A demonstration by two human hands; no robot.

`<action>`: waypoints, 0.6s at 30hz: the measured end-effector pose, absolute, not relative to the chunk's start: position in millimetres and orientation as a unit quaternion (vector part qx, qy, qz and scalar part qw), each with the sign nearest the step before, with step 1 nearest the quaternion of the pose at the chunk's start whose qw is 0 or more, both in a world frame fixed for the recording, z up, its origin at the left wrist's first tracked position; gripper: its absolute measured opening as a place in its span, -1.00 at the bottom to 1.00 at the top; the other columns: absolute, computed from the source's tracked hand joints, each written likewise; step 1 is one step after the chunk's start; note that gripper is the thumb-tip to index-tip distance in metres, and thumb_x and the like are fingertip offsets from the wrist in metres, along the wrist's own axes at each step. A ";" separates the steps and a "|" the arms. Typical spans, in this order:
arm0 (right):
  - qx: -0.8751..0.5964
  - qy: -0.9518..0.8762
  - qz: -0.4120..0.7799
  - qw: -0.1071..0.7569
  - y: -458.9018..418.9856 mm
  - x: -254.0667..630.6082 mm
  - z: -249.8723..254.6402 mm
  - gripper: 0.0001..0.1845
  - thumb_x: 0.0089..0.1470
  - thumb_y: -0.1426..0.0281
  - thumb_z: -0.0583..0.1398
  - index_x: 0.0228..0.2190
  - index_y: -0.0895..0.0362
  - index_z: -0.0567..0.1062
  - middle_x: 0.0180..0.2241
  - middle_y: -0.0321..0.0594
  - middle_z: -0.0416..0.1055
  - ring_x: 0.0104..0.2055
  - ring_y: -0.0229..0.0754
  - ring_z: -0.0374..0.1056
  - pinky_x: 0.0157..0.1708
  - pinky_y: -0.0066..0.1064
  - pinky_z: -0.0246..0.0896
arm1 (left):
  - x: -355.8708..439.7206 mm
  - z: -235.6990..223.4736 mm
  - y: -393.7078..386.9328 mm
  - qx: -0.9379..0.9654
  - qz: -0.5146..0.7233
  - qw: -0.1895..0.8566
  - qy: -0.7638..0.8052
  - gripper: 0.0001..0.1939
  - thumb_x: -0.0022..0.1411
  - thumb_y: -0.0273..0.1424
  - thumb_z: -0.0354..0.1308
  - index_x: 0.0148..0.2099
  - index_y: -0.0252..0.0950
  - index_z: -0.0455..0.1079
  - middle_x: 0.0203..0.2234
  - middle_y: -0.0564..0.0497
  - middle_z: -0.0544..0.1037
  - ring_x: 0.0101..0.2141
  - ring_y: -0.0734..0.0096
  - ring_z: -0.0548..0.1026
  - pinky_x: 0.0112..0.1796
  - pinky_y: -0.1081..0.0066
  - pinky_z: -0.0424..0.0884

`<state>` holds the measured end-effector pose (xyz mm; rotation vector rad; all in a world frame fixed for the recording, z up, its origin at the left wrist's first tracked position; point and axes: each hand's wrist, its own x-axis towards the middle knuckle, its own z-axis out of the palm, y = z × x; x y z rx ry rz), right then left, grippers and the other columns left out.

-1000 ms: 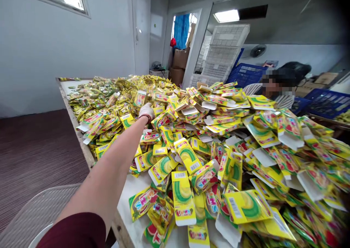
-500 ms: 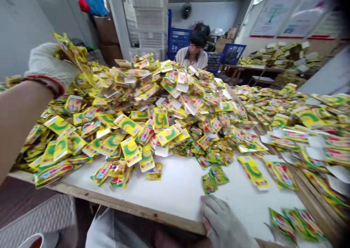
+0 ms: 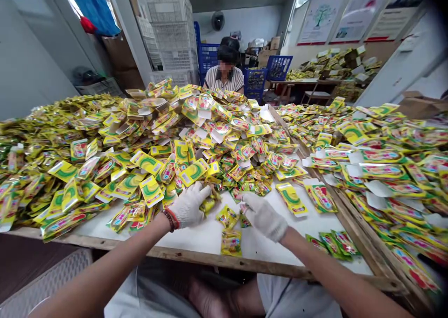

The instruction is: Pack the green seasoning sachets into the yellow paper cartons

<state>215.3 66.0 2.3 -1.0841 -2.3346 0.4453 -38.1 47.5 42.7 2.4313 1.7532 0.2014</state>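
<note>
My left hand (image 3: 191, 207), in a white knit glove, is curled over small yellow packets (image 3: 210, 205) at the front of the heap. Facing it, my right hand (image 3: 263, 216), also gloved, has its fingers bent together above the white tabletop. What lies between those fingers is hidden. Just under it a green packet (image 3: 244, 221) shows in part. Between the hands lies a shiny yellow packet (image 3: 227, 216), and closer to the table edge is another yellow packet (image 3: 231, 242). Small green packets (image 3: 257, 187) cluster at the foot of the heap.
A large heap of flat yellow cartons (image 3: 150, 161) covers the table's left and middle. A wooden divider strip (image 3: 345, 206) separates more cartons (image 3: 381, 157) on the right. Several green sachets (image 3: 331, 243) lie near the front right. Across the table sits a person (image 3: 224, 75), near stacked white crates (image 3: 171, 33).
My left hand has come down from the far-left heap to the middle front. My right hand has moved from the table edge onto the tabletop. Yellow packets now lie between them.
</note>
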 end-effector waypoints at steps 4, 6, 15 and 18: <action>-0.377 -0.898 0.139 0.178 119.8 172.4 12.8 -0.66 0.16 0.47 0.04 -0.04 0.16 0.42 -0.04 -0.13 0.42 0.00 -0.23 0.32 0.01 -0.44 0.21 | -16.2 41.4 13.7 0.817 0.056 0.065 0.571 0.12 -0.21 0.05 0.33 0.33 -0.22 -0.03 0.13 -0.27 0.22 0.17 -0.14 0.15 0.12 -0.04 0.12; -0.374 -0.905 0.128 0.159 140.0 147.2 11.3 -0.59 0.14 0.42 0.08 0.04 0.13 0.37 0.09 -0.11 0.32 0.10 -0.14 0.24 0.07 -0.34 0.14 | 0.6 36.2 -0.3 0.817 0.070 0.058 0.570 0.01 -0.13 0.11 0.25 0.30 -0.16 0.04 0.15 -0.25 0.21 0.19 -0.11 0.13 0.15 -0.08 0.03; -0.441 -0.891 0.057 0.088 115.0 166.2 -6.0 -0.56 0.12 0.28 0.10 0.03 0.13 0.37 0.15 0.05 0.20 0.13 0.13 0.15 0.07 0.08 0.01 | -7.3 -9.9 6.1 0.804 0.045 0.047 0.592 -0.23 -0.01 0.10 0.17 0.21 -0.06 0.21 0.19 -0.23 0.18 0.22 -0.19 0.08 0.09 -0.21 0.04; -0.428 -0.897 0.068 0.080 78.4 200.7 -9.7 -0.58 0.16 0.31 0.07 0.05 0.12 0.37 0.18 -0.04 0.19 0.14 -0.01 0.16 0.09 -0.13 0.09 | -24.8 -8.9 11.9 0.805 0.077 0.052 0.585 -0.41 0.02 -0.05 0.23 0.09 -0.09 0.33 0.15 -0.18 0.24 0.18 -0.10 0.15 0.09 -0.10 0.12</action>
